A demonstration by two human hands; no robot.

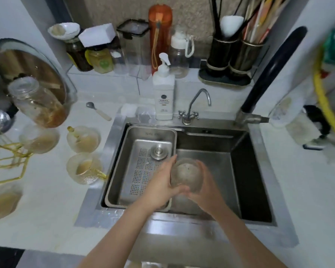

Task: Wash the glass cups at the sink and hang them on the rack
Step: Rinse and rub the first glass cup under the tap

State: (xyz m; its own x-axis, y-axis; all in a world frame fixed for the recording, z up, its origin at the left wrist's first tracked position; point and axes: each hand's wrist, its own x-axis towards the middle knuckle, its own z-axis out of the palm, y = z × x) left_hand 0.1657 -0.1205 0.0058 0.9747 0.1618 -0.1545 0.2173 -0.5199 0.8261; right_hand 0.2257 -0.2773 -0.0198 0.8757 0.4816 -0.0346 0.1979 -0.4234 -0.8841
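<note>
Over the steel sink [246,171] I hold one glass cup [187,175] between both hands, its mouth facing up at me. My left hand [160,186] wraps its left side and my right hand [205,188] cups its right side and bottom. Three more glass cups with brownish dregs stand on the white counter left of the sink: one [39,139], one with a yellow handle [83,139], and one nearest the sink [85,168]. Another dirty cup [3,202] sits at the far left edge. A yellow wire rack [10,161] lies at the left.
A perforated steel drain basket [128,163] fills the sink's left half, with a round plug [158,151] in it. A soap pump bottle [163,93], a small tap [193,105] and a black faucet [271,68] stand behind the sink. Jars, a tilted jar [37,101] and a spoon [99,111] crowd the left.
</note>
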